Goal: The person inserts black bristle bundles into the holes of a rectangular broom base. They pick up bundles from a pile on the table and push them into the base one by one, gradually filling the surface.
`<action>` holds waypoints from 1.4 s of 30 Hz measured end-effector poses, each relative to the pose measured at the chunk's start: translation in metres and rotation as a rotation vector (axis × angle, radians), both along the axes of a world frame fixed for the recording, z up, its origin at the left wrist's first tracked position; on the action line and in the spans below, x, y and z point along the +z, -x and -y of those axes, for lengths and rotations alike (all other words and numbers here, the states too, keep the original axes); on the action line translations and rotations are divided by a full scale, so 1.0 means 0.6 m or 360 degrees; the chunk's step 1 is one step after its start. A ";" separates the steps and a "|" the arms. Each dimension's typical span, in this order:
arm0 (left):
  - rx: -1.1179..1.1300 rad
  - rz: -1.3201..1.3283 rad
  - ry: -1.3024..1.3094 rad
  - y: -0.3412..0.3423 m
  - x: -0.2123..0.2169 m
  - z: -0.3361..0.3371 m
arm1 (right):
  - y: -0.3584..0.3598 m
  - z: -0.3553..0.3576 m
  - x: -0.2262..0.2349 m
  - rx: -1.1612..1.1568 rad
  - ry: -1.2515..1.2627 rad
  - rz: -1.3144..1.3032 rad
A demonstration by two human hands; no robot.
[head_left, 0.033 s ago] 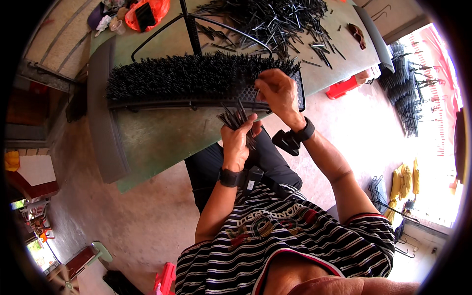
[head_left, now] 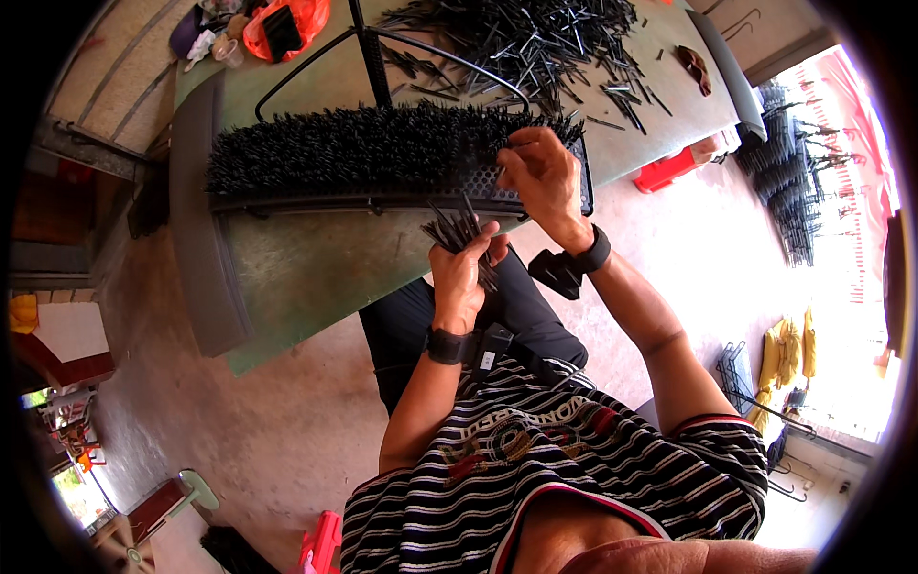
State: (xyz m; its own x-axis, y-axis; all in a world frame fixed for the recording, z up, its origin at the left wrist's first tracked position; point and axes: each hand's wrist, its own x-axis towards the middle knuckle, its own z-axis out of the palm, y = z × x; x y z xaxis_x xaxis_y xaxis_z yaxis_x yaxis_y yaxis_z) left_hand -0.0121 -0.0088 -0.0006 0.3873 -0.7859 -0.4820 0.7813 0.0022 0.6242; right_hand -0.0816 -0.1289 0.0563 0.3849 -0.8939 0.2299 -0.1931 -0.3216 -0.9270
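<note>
Nothing has moved since the frame before: both my hands sit where they were, and the bundle and the rack have not shifted. My left hand (head_left: 462,268) is closed around a bundle of thin black pins (head_left: 457,228), held just off the near edge of the green worktop (head_left: 316,263), the pins fanning up out of my fist. My right hand (head_left: 540,172) is up at the right end of the long black perforated rack (head_left: 382,158), fingertips pinched together on a single pin (head_left: 516,143) right against the rack's bare mesh. The rack lies across the worktop, bristling with upright pins over most of its length; only the stretch under my right hand is unfilled. At the far left corner lie an orange plastic bag (head_left: 287,24) and a few small odds. A bent black wire frame (head_left: 382,48) stands behind the rack, partly crossing my view of the loose heap of pins (head_left: 535,38) spread further back. To the right, off the worktop, a red stool (head_left: 669,170) stands on the floor, and beyond it stacked black racks (head_left: 779,163) in bright light.
</note>
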 end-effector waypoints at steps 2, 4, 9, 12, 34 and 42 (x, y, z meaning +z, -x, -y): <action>0.0074 -0.0098 0.0001 0.003 -0.004 0.002 | -0.004 0.005 -0.009 -0.0023 0.0277 0.0034; 0.0098 -0.0048 -0.0040 0.001 -0.004 0.004 | -0.010 0.011 -0.018 -0.0039 0.0416 0.0075; 0.0055 0.0005 -0.0144 -0.006 0.005 0.000 | -0.006 0.026 -0.047 0.0040 0.0581 -0.0158; 0.0070 0.0023 -0.0157 -0.007 0.006 0.000 | -0.006 0.035 -0.044 0.0178 0.0961 -0.0395; -0.0098 -0.0335 0.0081 -0.008 0.002 0.007 | 0.092 -0.014 -0.051 0.1137 0.1742 -0.0363; -0.0097 0.0122 -0.0052 -0.011 -0.004 -0.008 | 0.035 -0.006 0.001 0.0030 0.0417 0.0075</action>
